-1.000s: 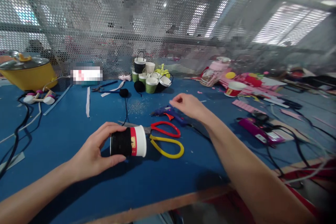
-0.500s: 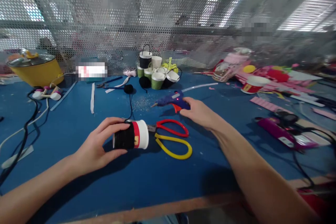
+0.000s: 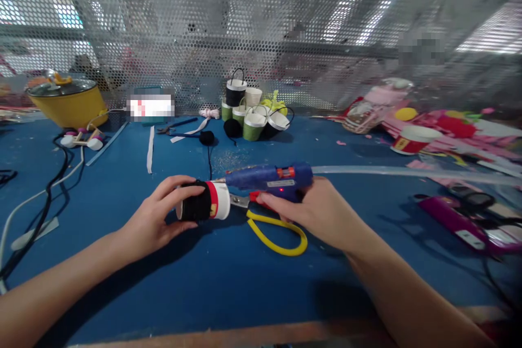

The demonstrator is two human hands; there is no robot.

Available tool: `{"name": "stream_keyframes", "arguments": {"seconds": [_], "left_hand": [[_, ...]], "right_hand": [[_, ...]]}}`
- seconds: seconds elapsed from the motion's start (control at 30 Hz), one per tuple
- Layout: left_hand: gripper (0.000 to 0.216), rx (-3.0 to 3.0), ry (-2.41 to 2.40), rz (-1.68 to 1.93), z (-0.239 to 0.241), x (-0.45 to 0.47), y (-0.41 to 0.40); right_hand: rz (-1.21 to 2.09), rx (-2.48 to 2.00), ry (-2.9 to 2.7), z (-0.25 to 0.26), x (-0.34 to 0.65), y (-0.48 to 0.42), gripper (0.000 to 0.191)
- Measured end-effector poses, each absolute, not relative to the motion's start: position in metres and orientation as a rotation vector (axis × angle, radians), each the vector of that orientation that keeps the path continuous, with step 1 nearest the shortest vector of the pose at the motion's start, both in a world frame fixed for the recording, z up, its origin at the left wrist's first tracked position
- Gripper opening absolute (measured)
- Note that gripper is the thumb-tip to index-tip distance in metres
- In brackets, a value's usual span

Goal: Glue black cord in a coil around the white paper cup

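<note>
My left hand (image 3: 165, 212) grips a paper cup (image 3: 222, 201) lying on its side, its rim toward the right. Black yarn (image 3: 196, 204) is wound around much of the cup, leaving a red band and the white rim bare. A blue hot glue gun (image 3: 265, 176) is in my right hand (image 3: 312, 206), a finger at its red trigger and a clear glue stick trailing from the back. The gun's nozzle is at the upper side of the cup, by the edge of the yarn. Scissors (image 3: 277, 236) with red and yellow handles lie beneath the gun, their tips hidden behind the cup.
Small covered cups with handles (image 3: 255, 125) stand at the back centre, near a black yarn ball (image 3: 206, 137). A yellow pot (image 3: 69, 106) stands at the back left. On the right are a purple tool (image 3: 452, 223), a red-and-white cup (image 3: 414, 138) and pink scraps.
My right hand has lifted the glue gun from the table and brought it nearer, its nozzle now at the cup. The left hand still holds the cup in nearly the same place.
</note>
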State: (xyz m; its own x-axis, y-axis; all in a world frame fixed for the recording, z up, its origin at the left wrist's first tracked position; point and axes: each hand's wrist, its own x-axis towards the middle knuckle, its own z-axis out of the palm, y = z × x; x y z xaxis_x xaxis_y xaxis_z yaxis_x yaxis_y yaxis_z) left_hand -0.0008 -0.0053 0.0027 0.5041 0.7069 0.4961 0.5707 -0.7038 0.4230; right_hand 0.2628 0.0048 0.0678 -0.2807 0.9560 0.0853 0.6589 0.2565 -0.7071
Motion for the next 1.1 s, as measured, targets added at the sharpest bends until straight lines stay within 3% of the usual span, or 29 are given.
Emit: {"name": "stream_keyframes", "arguments": {"seconds": [0.17,0.93,1.1], "left_hand": [[0.041,2.537,1.087,0.975,0.001,-0.001,-0.004],[0.046,2.216,1.094,1.012,0.006,0.000,-0.004],[0.045,2.270,1.084,1.000,0.007,0.001,-0.006]], "right_hand": [[0.676,-1.357,-2.113,0.065,0.256,0.001,0.013],[0.314,-1.357,-2.369,0.059,0.259,-0.007,0.017],[0.375,-1.402,-2.356,0.060,0.258,-0.007,0.021]]}}
